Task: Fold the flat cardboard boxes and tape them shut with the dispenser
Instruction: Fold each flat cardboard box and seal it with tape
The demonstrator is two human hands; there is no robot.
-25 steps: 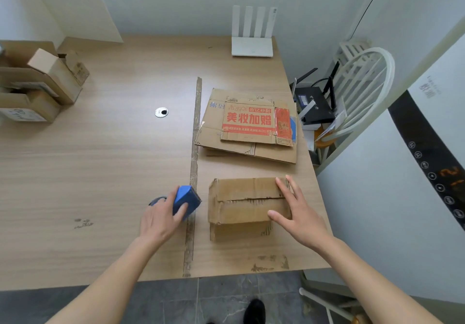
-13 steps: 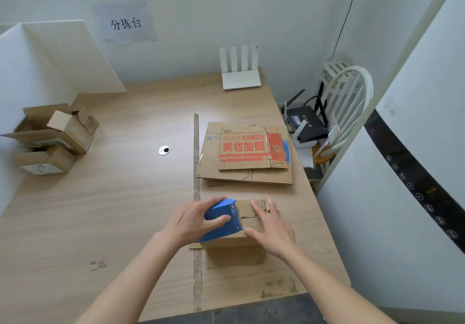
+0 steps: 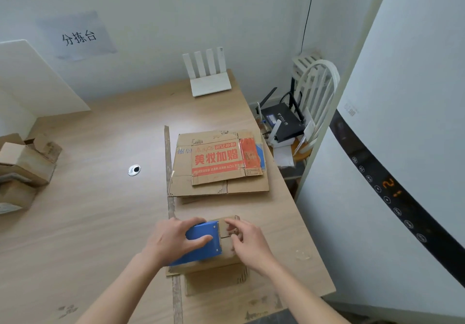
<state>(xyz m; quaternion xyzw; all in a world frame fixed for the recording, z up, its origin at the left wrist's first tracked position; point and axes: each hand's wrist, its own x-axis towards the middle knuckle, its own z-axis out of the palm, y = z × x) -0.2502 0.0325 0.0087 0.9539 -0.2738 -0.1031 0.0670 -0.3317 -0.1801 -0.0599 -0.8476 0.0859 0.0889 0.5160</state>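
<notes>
Wooden tabletop [image 3: 88, 223] by white wall | box [image 3: 227, 249] at near edge, flats [image 3: 219, 170] behind it | my left hand [image 3: 173, 240] fingers wrapped round dispenser [image 3: 201, 242] on box top | my right hand [image 3: 251, 243] fingers curled, pressing box flap

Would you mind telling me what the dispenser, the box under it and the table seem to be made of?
Blue dispenser: smooth matte shell with small rivets, probably plastic, possibly painted metal. Folded box: brown corrugated cardboard, dull, with frayed edges. Table: pale wood-grain surface, likely laminate, scuffed near the front edge.
</notes>
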